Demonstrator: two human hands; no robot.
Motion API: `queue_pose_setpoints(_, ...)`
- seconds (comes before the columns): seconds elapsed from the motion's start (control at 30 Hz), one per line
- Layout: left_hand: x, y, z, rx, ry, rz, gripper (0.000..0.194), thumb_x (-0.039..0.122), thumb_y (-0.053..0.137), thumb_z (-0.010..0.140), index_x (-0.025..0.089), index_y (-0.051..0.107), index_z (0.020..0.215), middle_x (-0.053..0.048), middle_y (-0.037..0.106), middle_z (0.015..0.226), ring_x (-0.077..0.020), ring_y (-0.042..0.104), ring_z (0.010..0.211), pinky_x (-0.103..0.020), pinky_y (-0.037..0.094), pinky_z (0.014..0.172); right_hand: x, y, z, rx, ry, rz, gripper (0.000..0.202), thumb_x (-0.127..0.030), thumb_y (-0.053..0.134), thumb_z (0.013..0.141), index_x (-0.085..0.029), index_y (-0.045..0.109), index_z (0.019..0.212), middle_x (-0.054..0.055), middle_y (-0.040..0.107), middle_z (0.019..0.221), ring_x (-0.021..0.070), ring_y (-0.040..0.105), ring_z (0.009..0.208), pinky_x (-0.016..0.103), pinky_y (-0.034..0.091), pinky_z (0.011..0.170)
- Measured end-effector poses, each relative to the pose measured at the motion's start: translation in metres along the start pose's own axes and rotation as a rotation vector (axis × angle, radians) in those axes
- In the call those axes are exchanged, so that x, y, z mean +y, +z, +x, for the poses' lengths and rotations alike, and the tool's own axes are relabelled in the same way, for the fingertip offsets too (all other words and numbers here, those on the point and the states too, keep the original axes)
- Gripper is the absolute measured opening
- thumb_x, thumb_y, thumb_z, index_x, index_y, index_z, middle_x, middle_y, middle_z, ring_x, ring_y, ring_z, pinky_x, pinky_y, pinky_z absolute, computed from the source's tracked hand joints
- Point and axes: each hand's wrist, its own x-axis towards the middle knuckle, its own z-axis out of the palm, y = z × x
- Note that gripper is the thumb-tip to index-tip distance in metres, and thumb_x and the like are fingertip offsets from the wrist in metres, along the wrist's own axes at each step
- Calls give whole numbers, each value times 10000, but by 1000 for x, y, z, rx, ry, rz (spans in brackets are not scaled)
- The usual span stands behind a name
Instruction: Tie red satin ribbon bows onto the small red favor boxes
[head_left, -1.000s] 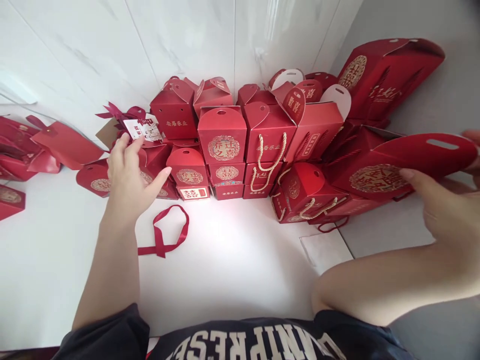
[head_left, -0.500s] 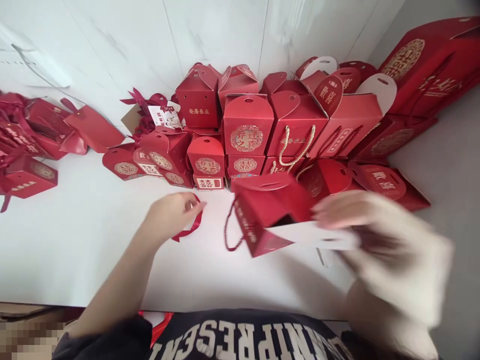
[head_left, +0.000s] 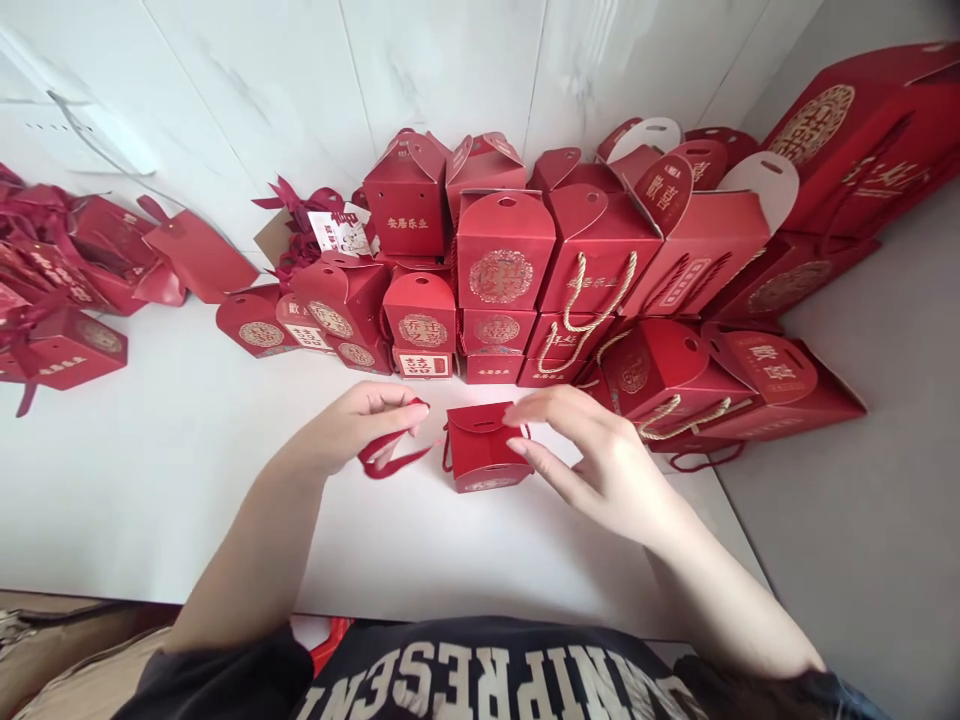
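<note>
A small red box (head_left: 491, 450) with a cord handle at its side stands on the white table (head_left: 375, 555), in front of the stacked boxes. My left hand (head_left: 375, 425), left of the box, pinches a dark red ribbon (head_left: 401, 461) that hangs in a loop below the fingers. At the box's right side is my right hand (head_left: 574, 450), its thumb and fingers apart and the fingertips near the top flaps. Whether those fingertips touch the box is hard to tell.
Stacked red gift boxes (head_left: 506, 250) line the back wall. Large red boxes (head_left: 855, 150) rise at the right. Ribboned red boxes (head_left: 79, 345) lie at the far left, beside a red tag (head_left: 201, 255). Cardboard (head_left: 82, 650) shows below the table's front edge.
The small box has come down and left onto the table, upright, and my right hand has let go of it. My left hand has shifted slightly right with the ribbon.
</note>
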Motion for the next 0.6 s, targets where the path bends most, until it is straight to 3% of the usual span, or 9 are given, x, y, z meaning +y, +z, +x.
queue_pose_setpoints(0.1,36,7,-4,-140,124,-66,322,432,616,864,161,671,698,36,451,362,-69,379,300,-177,288,324,-6,9,21,24,-92,-2,436,-293,650,906,-158,544,1306,116,621,1309,221,551,1234,399,432,1056)
queue_pose_setpoints(0.2,55,16,-5,-162,217,-50,314,429,623,864,153,758,797,39,440,342,-69,360,270,-183,308,301,-7,19,32,73,-131,67,271,-272,592,945,-162,634,1188,84,724,1115,198,656,1047,383,490,969)
queue_pose_setpoints(0.3,57,19,-3,-143,258,-83,321,437,626,865,158,785,855,45,412,322,-67,341,255,-184,295,288,-5,19,33,105,-82,188,188,-240,537,973,-168,708,1007,55,755,906,163,687,828,328,536,819)
queue_pose_setpoints(0.47,49,16,2,-156,276,-348,300,431,636,856,174,790,840,63,313,279,-49,257,232,-169,228,265,-1,6,28,-47,110,638,153,-308,672,889,-164,699,845,19,729,753,142,676,677,286,563,669)
queue_pose_setpoints(0.6,50,20,7,-24,273,-570,320,404,561,913,171,778,950,94,185,296,-33,128,256,-137,189,263,3,-1,27,-82,91,800,150,-281,722,847,-171,678,754,6,701,683,148,664,642,316,575,662)
